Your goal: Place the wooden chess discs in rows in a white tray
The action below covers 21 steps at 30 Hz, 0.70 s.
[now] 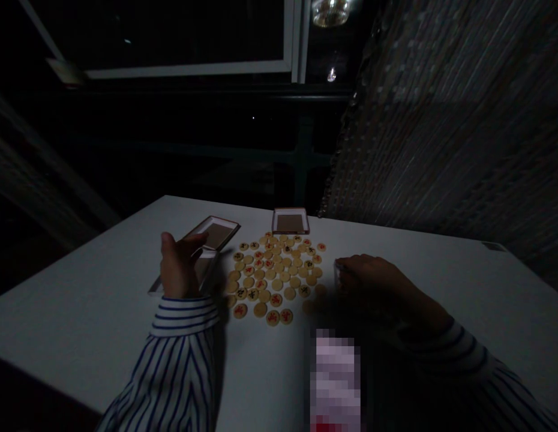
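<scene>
Many round wooden Chinese chess pieces (278, 270) lie scattered on the white table (270, 372), some face up with red or black characters, others blank side up. My left hand (179, 267) is left of them, thumb raised and apart from the fingers, above a shallow open box (206, 267) that it partly hides. I cannot tell whether it touches this box. On the right, my right hand (373, 282) is low over the table beside the pieces, fingers curled down. A thin pale edge shows at its fingertips; the rest of that thing is hidden.
Another shallow box part (218, 233) lies behind my left hand, and a third (290, 223) stands behind the pieces. A bead curtain (423, 120) hangs at the right beyond the table. A blurred, pixelated patch (336, 378) covers the near side. The room is dim.
</scene>
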Motion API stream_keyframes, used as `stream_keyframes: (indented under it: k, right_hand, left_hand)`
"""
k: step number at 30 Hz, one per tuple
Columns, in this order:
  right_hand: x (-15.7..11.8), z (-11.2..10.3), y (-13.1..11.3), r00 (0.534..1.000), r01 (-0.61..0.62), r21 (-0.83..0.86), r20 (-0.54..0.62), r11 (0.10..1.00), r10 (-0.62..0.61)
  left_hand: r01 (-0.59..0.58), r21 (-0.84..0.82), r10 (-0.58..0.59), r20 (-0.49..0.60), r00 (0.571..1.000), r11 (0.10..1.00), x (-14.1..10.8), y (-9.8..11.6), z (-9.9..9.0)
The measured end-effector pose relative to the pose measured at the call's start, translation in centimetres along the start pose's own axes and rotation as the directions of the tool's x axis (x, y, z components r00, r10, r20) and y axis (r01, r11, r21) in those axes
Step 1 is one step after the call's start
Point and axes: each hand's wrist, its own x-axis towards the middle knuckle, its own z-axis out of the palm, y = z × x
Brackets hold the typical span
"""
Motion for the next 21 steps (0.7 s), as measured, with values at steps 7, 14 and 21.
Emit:
stream_keyframes:
  k: [7,14,21]
  right_hand:
    - [-0.4,-0.6,-0.8,1.000,0.018,0.016,-0.009,1.000,-0.018]
    - [-0.5,-0.2,-1.1,0.999,0.053,0.036,-0.009,0.998,-0.053]
    - [-0.5,0.0,-1.4,0.997,0.073,0.035,-0.024,0.997,-0.072]
  left_hand:
    - [0.219,-0.361,-0.219,0.042,0.975,0.907,-0.3,1.2,0.0]
    - [0.159,-0.242,-0.159,0.016,0.987,0.957,-0.6,0.0,0.6]
    - [0.066,-0.015,-0.063,0.111,0.992,0.998,-1.4,0.5,0.8]
